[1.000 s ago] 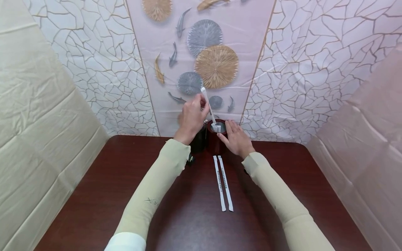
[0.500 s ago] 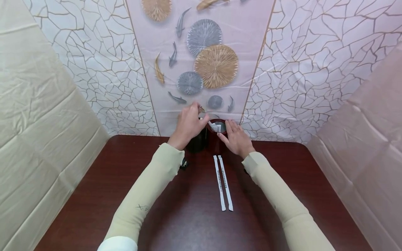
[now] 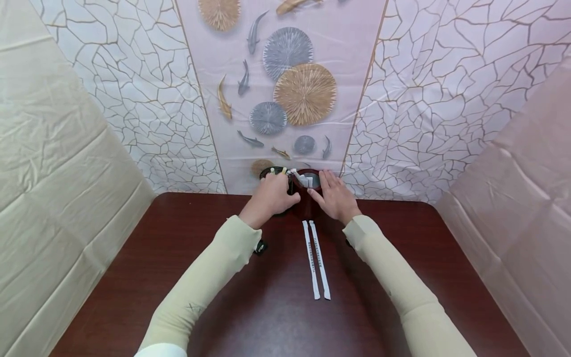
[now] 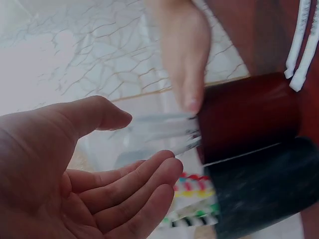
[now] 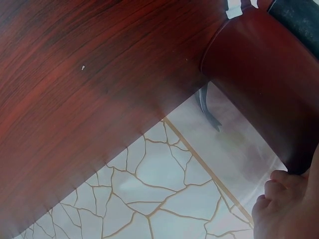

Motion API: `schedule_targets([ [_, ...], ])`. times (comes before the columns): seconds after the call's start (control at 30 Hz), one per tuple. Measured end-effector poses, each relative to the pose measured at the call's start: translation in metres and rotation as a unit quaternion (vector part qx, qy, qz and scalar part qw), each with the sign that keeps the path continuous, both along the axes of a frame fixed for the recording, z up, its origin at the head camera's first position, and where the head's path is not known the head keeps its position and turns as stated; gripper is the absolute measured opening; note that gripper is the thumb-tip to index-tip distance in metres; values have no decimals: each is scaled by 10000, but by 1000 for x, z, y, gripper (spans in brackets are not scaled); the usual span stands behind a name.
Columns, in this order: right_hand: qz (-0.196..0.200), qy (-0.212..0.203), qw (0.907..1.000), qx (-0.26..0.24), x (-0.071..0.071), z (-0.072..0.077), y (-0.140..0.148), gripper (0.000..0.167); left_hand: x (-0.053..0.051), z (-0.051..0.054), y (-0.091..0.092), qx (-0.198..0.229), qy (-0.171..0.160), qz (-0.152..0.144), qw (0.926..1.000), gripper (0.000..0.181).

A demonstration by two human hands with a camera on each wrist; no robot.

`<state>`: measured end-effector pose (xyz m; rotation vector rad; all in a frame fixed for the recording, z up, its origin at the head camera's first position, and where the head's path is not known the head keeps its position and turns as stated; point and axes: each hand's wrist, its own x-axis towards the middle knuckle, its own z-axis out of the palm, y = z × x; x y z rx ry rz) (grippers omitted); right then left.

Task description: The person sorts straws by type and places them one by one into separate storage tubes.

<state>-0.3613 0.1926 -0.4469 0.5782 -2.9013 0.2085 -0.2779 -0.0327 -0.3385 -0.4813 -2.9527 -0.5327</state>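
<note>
My left hand [image 3: 272, 192] is just in front of the two cups, fingers and thumb apart with nothing between them, as its wrist view shows. Nearest to it is a dark cup [image 4: 264, 186] holding striped, coloured straws [image 4: 194, 194]. Against that cup stands a dark red cup [image 4: 249, 117], upright, with white paper-wrapped straws [image 3: 304, 179] showing at its mouth. My right hand [image 3: 335, 197] rests on the red cup's right rim with extended fingers. Two more wrapped straws, a left one [image 3: 311, 260] and a right one [image 3: 320, 260], lie side by side on the table.
The brown wooden table [image 3: 214, 297] ends just behind the cups at a patterned backdrop [image 3: 415, 109]. Beige cloth walls, a left one [image 3: 71, 173] and a right one [image 3: 513, 183], flank it. A small white speck [image 5: 83, 67] is on the wood.
A second ago my left hand pinched a wrapped straw above the red cup. It has let go and moved down in front of the dark cup. The right hand has stayed put.
</note>
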Motion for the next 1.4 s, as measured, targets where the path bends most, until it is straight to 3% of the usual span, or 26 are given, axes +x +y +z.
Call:
schedule_targets([
  [0.3, -26, -37, 10000, -13, 0, 0, 0, 87, 4, -51, 13, 102, -679, 19, 9976, 33],
  [0.53, -91, -107, 9999, 31, 2, 0, 0, 87, 7, -80, 20, 344, -933, -45, 9950, 34],
  [0.83, -78, -127, 9999, -17, 2, 1, 0, 87, 3, -120, 33, 539, -1253, 32, 9907, 30],
  [1.1, -31, -46, 10000, -70, 2, 0, -1, 87, 3, -142, 44, 602, -1346, 103, 9890, 26],
  [1.4, -14, -23, 10000, -95, 2, 0, -1, 87, 0, -158, 55, 479, -1269, 231, 9905, 27],
])
